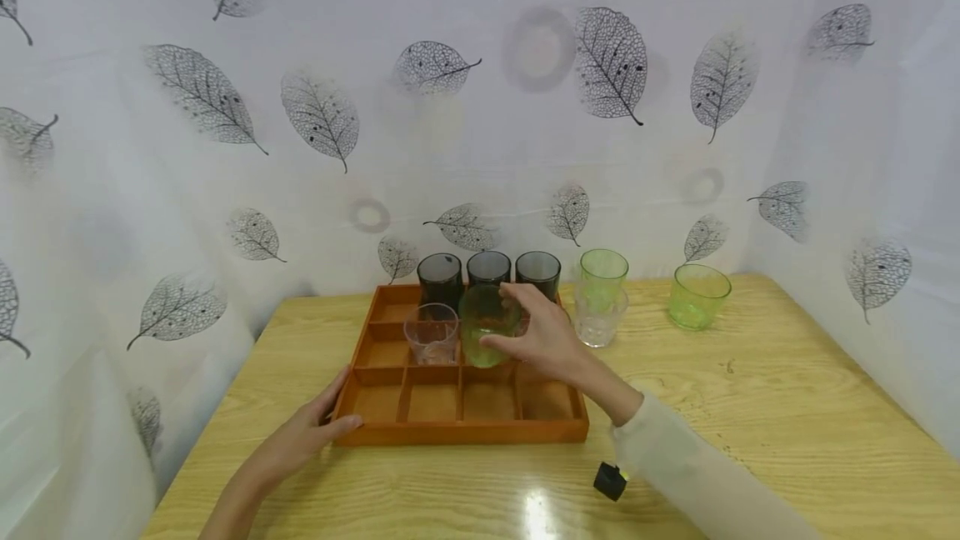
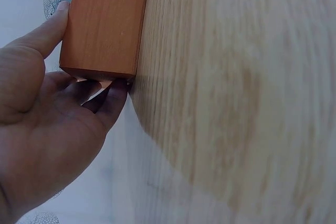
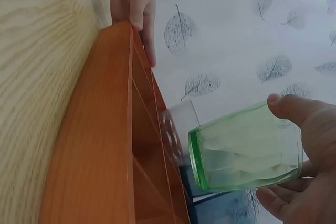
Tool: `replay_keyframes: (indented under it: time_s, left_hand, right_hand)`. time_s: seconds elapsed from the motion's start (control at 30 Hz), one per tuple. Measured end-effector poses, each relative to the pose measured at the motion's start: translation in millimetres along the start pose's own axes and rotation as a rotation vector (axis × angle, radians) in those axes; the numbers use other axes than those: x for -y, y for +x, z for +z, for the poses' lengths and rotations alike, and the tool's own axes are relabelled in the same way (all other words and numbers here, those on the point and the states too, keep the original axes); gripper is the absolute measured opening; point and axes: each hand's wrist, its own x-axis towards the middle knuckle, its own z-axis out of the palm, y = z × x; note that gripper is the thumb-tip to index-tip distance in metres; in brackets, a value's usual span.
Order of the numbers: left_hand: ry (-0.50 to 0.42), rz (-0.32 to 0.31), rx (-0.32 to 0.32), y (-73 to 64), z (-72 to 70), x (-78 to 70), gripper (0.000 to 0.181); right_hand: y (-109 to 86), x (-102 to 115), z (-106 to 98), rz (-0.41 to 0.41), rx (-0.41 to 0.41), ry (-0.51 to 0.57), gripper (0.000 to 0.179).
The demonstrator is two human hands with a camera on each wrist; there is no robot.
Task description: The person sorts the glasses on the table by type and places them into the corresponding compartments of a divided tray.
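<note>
Tabletop (image 1: 405, 490), divided wooden tray (image 1: 465, 434), and a green cup (image 3: 247, 153) held in the right hand (image 1: 551, 338).
The left hand (image 1: 303, 436) grips the tray's near left corner, thumb on the near wall; the right hand pinches the cup between thumb and fingers, over the tray's middle row, just right of a clear cup (image 1: 432, 338) and on the near side of three dark cups (image 1: 489, 269). It looks stiff, fairly light and smooth enough to slip; whether glass or plastic is hard to tell, so treat it as breakable. The sides near the rim seem the best hold, leaving the thick base free.
</note>
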Motion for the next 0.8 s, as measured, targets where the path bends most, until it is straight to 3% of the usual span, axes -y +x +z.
replay_keyframes:
  time_s: [0.23,0.8]
  left_hand:
    - [0.005,-0.008,0.008,1.3,-1.2,1.6,0.084]
    - [0.004,0.034,0.015,2.9,-2.2,3.7,0.082]
  right_hand:
    - [-7.3,19.1,6.1,-0.049,0.085,0.079,0.081]
    - [-5.0,38.1,52.4,-0.2,0.155,0.206,0.075]
